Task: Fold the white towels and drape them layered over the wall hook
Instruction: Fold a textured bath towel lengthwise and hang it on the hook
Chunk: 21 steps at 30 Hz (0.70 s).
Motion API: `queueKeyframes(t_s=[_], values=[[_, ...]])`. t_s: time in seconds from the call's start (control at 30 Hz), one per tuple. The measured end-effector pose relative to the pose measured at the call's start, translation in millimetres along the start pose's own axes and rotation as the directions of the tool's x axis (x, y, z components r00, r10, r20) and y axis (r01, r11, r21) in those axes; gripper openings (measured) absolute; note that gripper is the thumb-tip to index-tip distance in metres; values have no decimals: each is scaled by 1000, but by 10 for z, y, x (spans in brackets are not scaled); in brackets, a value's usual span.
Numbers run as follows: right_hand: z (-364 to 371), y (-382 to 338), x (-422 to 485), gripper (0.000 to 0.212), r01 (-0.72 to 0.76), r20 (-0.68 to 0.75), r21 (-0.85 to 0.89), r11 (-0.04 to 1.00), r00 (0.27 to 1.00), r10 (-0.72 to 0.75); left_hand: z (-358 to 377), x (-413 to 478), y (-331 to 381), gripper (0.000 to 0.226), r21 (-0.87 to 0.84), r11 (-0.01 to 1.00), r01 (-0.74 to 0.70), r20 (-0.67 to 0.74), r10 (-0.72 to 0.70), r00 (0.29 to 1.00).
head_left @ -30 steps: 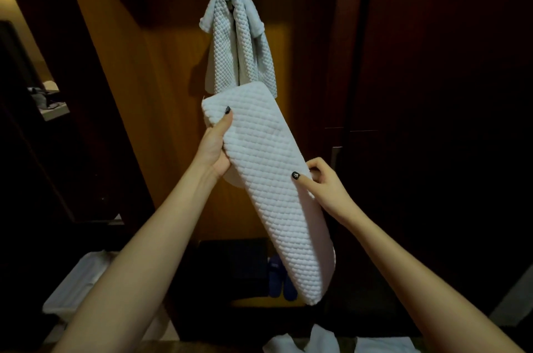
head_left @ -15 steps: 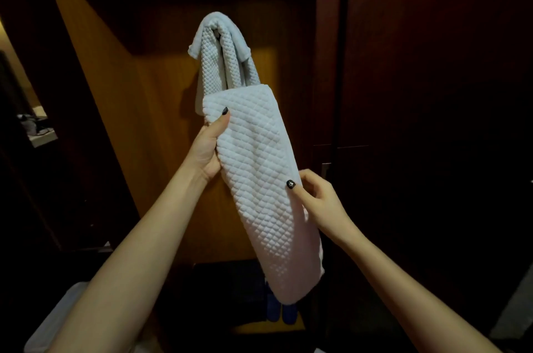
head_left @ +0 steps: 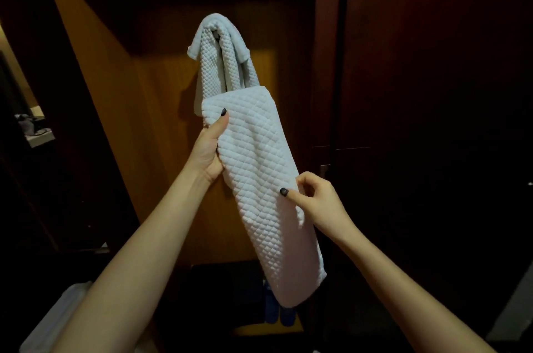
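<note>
Towel (head_left: 259, 162), left hand (head_left: 208, 150) above right hand (head_left: 320, 199)

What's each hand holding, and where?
Both hold the folded white towel: left hand grips near its top end, right hand pinches its edge midway down.

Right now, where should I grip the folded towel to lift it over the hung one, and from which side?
Likely grip the folded towel near its upper end, from the left edge, where the left hand holds it, thumb in front. It is a long limp strip, so a high grip keeps the top flat; the right hand pinching the right edge midway steadies the tail.
</note>
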State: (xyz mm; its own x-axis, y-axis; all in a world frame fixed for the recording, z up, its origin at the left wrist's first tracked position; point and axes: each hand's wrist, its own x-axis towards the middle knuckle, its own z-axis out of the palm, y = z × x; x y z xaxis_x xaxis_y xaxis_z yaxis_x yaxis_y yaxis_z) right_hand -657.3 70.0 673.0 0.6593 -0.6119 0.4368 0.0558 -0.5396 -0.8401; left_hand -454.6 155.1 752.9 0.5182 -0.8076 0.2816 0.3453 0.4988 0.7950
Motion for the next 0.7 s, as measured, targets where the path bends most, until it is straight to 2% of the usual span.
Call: queueKeyframes(t_s=[0.07,0.13,0.3,0.37,0.47,0.63,0.7], values=[[20,35,8,30,4,35,-152,988,999,1,8,5,-8,40,21,1000,-22,-5,22,1000],[24,74,1,34,8,-13,-186,983,1000,-11,-5,16,-14,45,57,997,-45,-34,47,998],[30,178,67,37,23,-151,-58,998,988,-32,-40,-5,-30,37,14,998,-57,-111,58,992],[48,200,147,32,24,-141,-11,1000,990,-25,-27,-29,-29,42,-48,998,-33,-123,27,992],[62,243,238,11,14,-120,72,997,993,-5,-1,-34,-3,51,-81,997,-6,-97,-2,995],[71,212,209,30,6,-18,207,978,1000,-2,87,-51,74,52,-118,992,35,-61,-42,997],[48,207,234,21,16,5,231,973,1000,-18,140,-64,93,43,-127,990,54,-27,-58,998]])
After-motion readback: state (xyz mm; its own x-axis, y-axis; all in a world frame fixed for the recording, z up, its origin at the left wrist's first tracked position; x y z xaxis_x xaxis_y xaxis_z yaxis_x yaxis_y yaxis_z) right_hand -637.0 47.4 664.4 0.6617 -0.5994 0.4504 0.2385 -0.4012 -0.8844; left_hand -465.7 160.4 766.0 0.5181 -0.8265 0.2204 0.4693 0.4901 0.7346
